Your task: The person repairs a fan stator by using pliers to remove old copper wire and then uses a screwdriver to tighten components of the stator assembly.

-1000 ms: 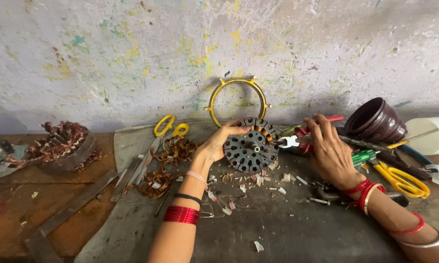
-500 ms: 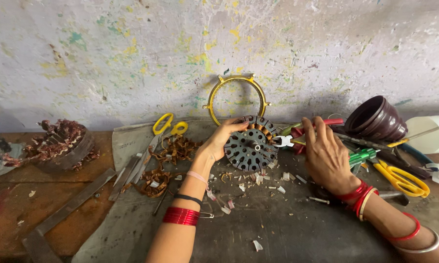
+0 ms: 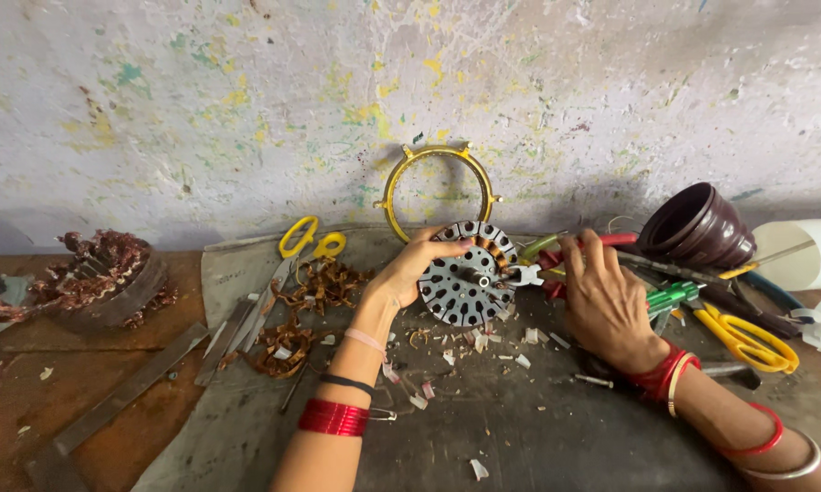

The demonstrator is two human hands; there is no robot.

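1. Left hand [image 3: 410, 269]: grasps the stator [image 3: 469, 273] by its left rim, fingers curled over the top edge; red bangles on the forearm.
2. Stator: round slotted metal disc, stood on edge at mid-bench on the grey mat [image 3: 538, 437], copper winding showing at its upper right.
3. Right hand [image 3: 606, 301]: closed around red-handled pliers [image 3: 556, 264], whose tip meets the stator's right edge; red and metal bangles at the wrist.
4. Yellow ring [image 3: 439, 187]: leans on the wall [image 3: 246, 109], just behind the stator.
5. Yellow scissors [image 3: 305, 239]: far left of the stator, beside copper wire scraps [image 3: 315, 292].
6. Second scissors [image 3: 747, 337]: yellow handles, right of the right hand.
7. Dark cup [image 3: 697, 228]: tipped on its side, far right.
8. White roll [image 3: 806, 251]: right edge, beyond the cup.
9. Old winding [image 3: 96, 273]: copper-filled ring at far left on the bench.
10. Paper bits [image 3: 520, 351]: scattered on the mat near the stator.
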